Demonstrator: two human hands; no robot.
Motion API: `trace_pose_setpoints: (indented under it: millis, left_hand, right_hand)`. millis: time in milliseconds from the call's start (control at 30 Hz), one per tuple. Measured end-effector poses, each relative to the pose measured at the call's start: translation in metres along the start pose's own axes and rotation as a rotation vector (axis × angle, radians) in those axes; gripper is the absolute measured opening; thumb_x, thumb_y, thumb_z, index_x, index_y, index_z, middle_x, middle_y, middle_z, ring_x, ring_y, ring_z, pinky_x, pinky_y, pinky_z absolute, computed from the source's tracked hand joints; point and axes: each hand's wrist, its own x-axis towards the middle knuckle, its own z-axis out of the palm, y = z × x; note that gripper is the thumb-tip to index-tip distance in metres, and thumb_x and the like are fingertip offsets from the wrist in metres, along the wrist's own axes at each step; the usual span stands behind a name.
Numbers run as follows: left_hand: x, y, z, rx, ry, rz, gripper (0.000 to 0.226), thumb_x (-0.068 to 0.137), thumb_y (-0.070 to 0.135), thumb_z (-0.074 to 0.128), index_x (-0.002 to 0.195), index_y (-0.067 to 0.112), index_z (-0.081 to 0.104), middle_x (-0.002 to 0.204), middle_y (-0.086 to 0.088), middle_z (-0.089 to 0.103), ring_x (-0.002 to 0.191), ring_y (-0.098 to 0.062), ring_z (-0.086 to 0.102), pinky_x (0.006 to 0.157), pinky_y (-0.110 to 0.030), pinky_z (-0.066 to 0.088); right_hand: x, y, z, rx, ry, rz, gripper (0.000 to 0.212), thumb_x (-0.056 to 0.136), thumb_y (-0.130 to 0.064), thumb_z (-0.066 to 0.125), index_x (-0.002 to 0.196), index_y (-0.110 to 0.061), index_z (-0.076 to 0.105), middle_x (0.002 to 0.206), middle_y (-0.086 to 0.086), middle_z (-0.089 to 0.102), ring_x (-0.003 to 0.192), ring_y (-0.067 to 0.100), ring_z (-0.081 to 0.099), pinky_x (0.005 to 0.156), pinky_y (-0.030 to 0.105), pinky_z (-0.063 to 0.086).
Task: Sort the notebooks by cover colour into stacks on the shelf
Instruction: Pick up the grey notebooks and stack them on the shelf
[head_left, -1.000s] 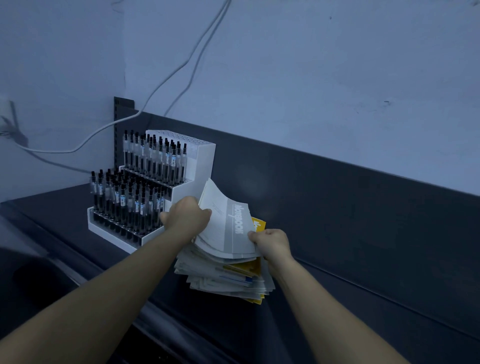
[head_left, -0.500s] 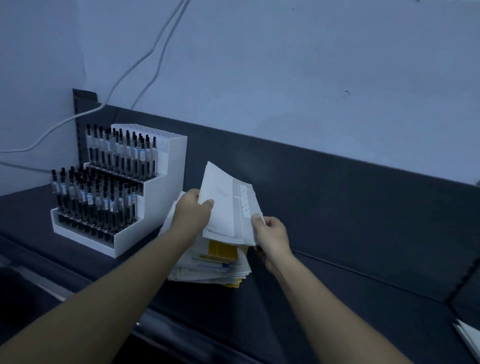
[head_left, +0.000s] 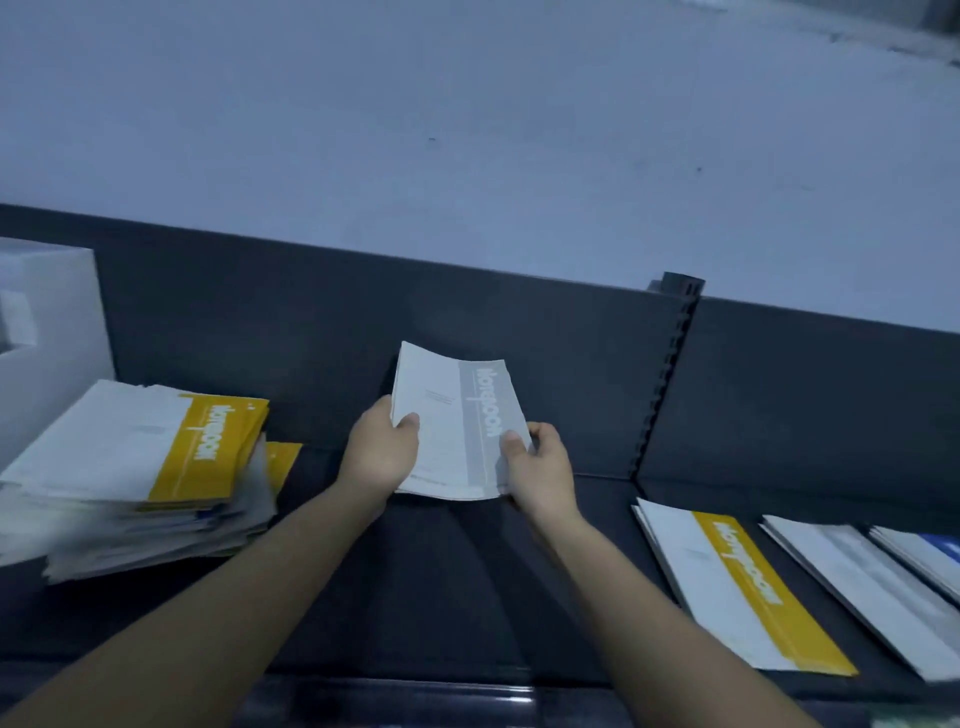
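Grey-banded notebooks (head_left: 457, 426) are gripped at their edges by left hand (head_left: 382, 452) and right hand (head_left: 540, 465), thumbs on top.

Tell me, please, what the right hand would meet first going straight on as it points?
Probably the dark back panel; the right hand, gripping the grey notebook, points toward it, though depth is unclear.

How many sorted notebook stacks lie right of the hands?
3: yellow-banded white stack nearest, grey-banded white stack beside it, blue-banded stack at the frame edge. More may be out of view.
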Motion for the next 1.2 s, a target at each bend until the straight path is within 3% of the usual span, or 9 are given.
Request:
trace_pose_setpoints:
  millis: [200, 367, 567, 667, 800, 967, 1033, 1133, 1200]
  left_hand:
    - [-0.04, 0.023, 0.118, -0.028, -0.108, -0.002, 0.027, 0.099, 0.014, 0.04, 0.117, 0.014, 0.06, 0.113, 0.003, 0.065, 0.103, -0.02, 0.061, 0.09, -0.036, 0.05]
    - [-0.072, 0.049, 0.203, -0.048, -0.161, 0.014, 0.026, 0.099, 0.014, 0.04, 0.117, 0.013, 0.06, 0.112, 0.002, 0.064, 0.102, -0.02, 0.06, 0.085, -0.032, 0.048]
    - [-0.094, 0.07, 0.286, -0.036, -0.242, 0.057, 0.026, 0.101, 0.015, 0.037, 0.119, 0.016, 0.057, 0.112, 0.005, 0.062, 0.099, -0.017, 0.058, 0.081, -0.03, 0.046]
    - [-0.099, 0.079, 0.323, -0.029, -0.294, 0.084, 0.027, 0.102, 0.016, 0.036, 0.122, 0.017, 0.054, 0.114, 0.005, 0.06, 0.1, -0.017, 0.058, 0.086, -0.035, 0.049]
    - [-0.11, 0.087, 0.371, -0.051, -0.35, 0.112, 0.026, 0.102, 0.016, 0.036, 0.122, 0.018, 0.053, 0.111, 0.007, 0.059, 0.097, -0.017, 0.056, 0.081, -0.031, 0.045]
    - [-0.132, 0.102, 0.429, -0.069, -0.423, 0.125, 0.026, 0.098, 0.014, 0.038, 0.116, 0.019, 0.057, 0.113, 0.004, 0.064, 0.102, -0.022, 0.06, 0.091, -0.044, 0.051]
    - [-0.142, 0.11, 0.451, -0.078, -0.441, 0.13, 0.025, 0.097, 0.013, 0.039, 0.114, 0.018, 0.058, 0.113, 0.003, 0.065, 0.102, -0.022, 0.06, 0.09, -0.042, 0.051]
    - [-0.158, 0.121, 0.486, -0.059, -0.459, 0.136, 0.024, 0.098, 0.012, 0.039, 0.112, 0.02, 0.056, 0.109, 0.008, 0.064, 0.098, -0.018, 0.058, 0.075, -0.029, 0.046]
    - [-0.17, 0.125, 0.512, -0.069, -0.477, 0.131, 0.026, 0.098, 0.012, 0.039, 0.116, 0.019, 0.057, 0.112, 0.007, 0.064, 0.101, -0.018, 0.059, 0.081, -0.031, 0.047]
  right_hand:
    - [0.009, 0.032, -0.122, -0.058, 0.104, 0.015, 0.012, 0.092, -0.024, 0.048, 0.096, -0.013, 0.05, 0.086, 0.007, 0.06, 0.075, 0.024, 0.059, 0.066, 0.039, 0.048]
    - [0.014, 0.054, -0.212, -0.044, 0.17, 0.039, 0.011, 0.091, -0.026, 0.047, 0.094, -0.017, 0.051, 0.09, 0.008, 0.06, 0.071, 0.021, 0.057, 0.06, 0.036, 0.047]
    - [0.019, 0.075, -0.296, -0.098, 0.269, 0.041, 0.013, 0.096, -0.025, 0.046, 0.104, -0.017, 0.052, 0.097, 0.005, 0.063, 0.084, 0.018, 0.061, 0.076, 0.037, 0.051]
    - [0.024, 0.086, -0.329, -0.131, 0.327, 0.04, 0.012, 0.096, -0.026, 0.045, 0.103, -0.018, 0.051, 0.091, 0.001, 0.061, 0.082, 0.019, 0.06, 0.077, 0.042, 0.052]
    - [0.025, 0.098, -0.37, -0.183, 0.423, 0.065, 0.011, 0.094, -0.028, 0.046, 0.1, -0.02, 0.051, 0.086, -0.004, 0.061, 0.083, 0.02, 0.062, 0.079, 0.048, 0.055]
    - [0.021, 0.11, -0.429, -0.195, 0.524, 0.095, 0.012, 0.095, -0.029, 0.047, 0.105, -0.023, 0.052, 0.09, -0.006, 0.064, 0.084, 0.016, 0.062, 0.076, 0.04, 0.054]
    - [0.02, 0.116, -0.453, -0.182, 0.552, 0.103, 0.011, 0.095, -0.027, 0.047, 0.103, -0.023, 0.053, 0.086, -0.01, 0.061, 0.082, 0.013, 0.061, 0.075, 0.037, 0.051]
    - [0.02, 0.126, -0.492, -0.186, 0.575, 0.104, 0.01, 0.094, -0.026, 0.047, 0.101, -0.023, 0.054, 0.087, -0.008, 0.061, 0.081, 0.014, 0.059, 0.072, 0.033, 0.047]
    - [0.022, 0.135, -0.52, -0.214, 0.58, 0.109, 0.012, 0.094, -0.027, 0.048, 0.102, -0.021, 0.055, 0.087, -0.006, 0.064, 0.084, 0.018, 0.061, 0.074, 0.035, 0.048]
